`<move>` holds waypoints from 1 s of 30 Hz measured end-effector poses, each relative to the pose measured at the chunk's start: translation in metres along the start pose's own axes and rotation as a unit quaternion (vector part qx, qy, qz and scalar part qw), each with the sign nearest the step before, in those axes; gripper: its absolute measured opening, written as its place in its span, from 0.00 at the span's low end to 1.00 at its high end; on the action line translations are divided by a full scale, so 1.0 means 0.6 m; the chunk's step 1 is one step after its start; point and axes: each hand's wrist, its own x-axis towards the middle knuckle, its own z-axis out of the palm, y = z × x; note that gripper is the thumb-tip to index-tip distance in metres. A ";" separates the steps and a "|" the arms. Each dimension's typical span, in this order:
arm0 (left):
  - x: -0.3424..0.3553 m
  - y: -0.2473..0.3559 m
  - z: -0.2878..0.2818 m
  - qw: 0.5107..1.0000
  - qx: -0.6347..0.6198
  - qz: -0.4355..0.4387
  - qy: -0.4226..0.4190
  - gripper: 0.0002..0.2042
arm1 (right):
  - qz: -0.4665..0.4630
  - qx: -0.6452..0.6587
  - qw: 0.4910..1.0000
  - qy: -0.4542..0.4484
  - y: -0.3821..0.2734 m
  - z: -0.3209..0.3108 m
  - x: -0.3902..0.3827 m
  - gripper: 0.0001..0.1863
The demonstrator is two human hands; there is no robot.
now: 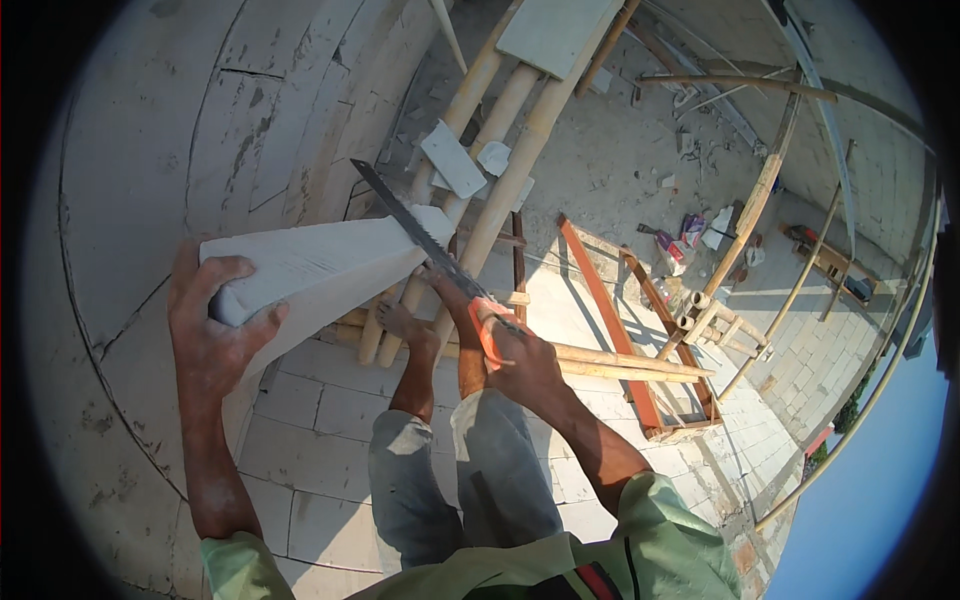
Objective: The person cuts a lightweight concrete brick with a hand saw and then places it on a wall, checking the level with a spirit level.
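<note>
Left hand (212,318) clamps a long white masonry block (320,262), right hand (526,366) an orange-handled metal saw (418,230), over tan bamboo poles (503,205) beside grey walling (140,200).

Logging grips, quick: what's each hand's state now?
Left hand: gripping one end of the pale block.
Right hand: holding the saw by its orange handle.

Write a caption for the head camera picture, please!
Left hand grips a white block; right hand holds an orange-handled handsaw across it.
</note>
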 end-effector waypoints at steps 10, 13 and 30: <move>-0.033 -0.020 -0.020 0.999 0.007 -0.018 0.043 0.21 | -0.080 0.024 0.992 0.091 -0.006 -0.005 -0.076 0.39; -0.051 -0.021 -0.017 0.999 0.001 -0.006 0.038 0.22 | 0.016 0.016 1.000 -0.009 -0.012 -0.016 -0.072 0.35; -0.147 0.069 0.039 0.991 0.075 0.098 -0.047 0.28 | 0.077 0.100 0.979 0.160 -0.011 -0.031 -0.114 0.36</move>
